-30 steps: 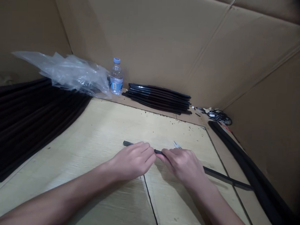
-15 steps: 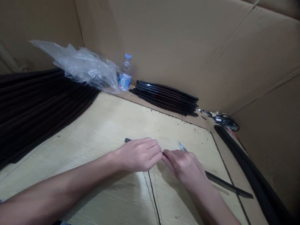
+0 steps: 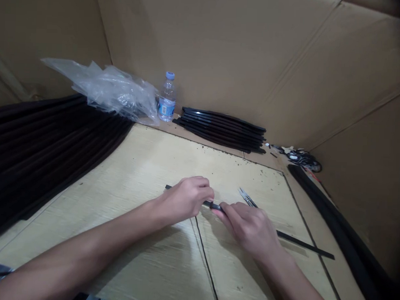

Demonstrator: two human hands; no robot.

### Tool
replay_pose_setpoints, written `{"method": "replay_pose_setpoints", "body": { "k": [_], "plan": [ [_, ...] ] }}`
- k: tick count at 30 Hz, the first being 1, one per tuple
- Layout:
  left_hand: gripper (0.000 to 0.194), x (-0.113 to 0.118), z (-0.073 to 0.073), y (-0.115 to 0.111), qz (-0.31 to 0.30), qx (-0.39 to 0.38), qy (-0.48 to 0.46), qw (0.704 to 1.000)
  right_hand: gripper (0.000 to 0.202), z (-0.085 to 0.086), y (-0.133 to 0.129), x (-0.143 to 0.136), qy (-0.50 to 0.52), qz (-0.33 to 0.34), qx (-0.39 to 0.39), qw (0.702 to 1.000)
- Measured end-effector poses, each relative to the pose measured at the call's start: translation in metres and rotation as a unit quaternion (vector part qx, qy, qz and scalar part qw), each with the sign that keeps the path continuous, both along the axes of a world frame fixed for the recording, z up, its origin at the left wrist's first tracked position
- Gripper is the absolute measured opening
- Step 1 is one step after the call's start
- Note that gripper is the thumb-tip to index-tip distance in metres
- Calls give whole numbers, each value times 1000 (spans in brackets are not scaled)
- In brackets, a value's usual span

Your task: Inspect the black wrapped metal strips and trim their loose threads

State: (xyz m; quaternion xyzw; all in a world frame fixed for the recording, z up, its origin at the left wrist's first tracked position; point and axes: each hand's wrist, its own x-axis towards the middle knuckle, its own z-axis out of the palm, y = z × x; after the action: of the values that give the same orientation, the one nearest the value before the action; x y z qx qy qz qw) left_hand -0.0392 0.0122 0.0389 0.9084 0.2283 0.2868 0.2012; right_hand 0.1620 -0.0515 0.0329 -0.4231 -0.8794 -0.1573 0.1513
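A thin black strip (image 3: 304,244) runs slantwise across the pale board (image 3: 120,178), passing through both hands. My left hand (image 3: 190,198) has its fingers closed round the strip near its left end. My right hand (image 3: 246,221) pinches the strip further right, and its far end sticks out beyond the wrist. Between the hands a short length shows, with a small dark lump on it. A black cord (image 3: 205,259) hangs from under my left hand toward the front edge. Small metal snips (image 3: 247,197) lie just behind my right hand.
Long dark strips (image 3: 49,140) fill the left side, with clear plastic bags (image 3: 119,92) at their back end. A water bottle (image 3: 167,98) stands beside a bundle of black strips (image 3: 220,129). Tangled cords (image 3: 304,160) and long black pieces (image 3: 331,224) lie at right.
My hands have moved slightly apart, so more of the strip shows between them. My left hand has shifted a little left and up. More of the snips is visible.
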Motion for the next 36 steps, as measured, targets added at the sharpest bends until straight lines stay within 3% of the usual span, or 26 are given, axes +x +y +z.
{"method": "replay_pose_setpoints", "body": {
  "k": [6, 12, 19, 26, 31, 36],
  "plan": [
    [22, 0, 6, 2, 23, -138, -46, 989, 23, -2, -1, -1, -12, 5, 25, 1000],
    [16, 1, 8, 5, 51, -261, -36, 963, 41, -3, -1, 3, -52, 29, 28, 998],
    [15, -3, 2, 14, 57, -310, -33, 948, 35, -1, 4, 4, -55, 26, 14, 998],
    [15, -26, 18, 37, 81, -347, -47, 933, 31, -3, 7, 31, -7, 36, 39, 999],
    [14, -39, 23, 48, 43, -412, -49, 909, 28, 4, 4, 37, 52, 68, 73, 994],
    [23, -27, 12, 36, -51, -525, -25, 849, 11, 20, -9, 20, 140, 84, 58, 985]
  ]
}}
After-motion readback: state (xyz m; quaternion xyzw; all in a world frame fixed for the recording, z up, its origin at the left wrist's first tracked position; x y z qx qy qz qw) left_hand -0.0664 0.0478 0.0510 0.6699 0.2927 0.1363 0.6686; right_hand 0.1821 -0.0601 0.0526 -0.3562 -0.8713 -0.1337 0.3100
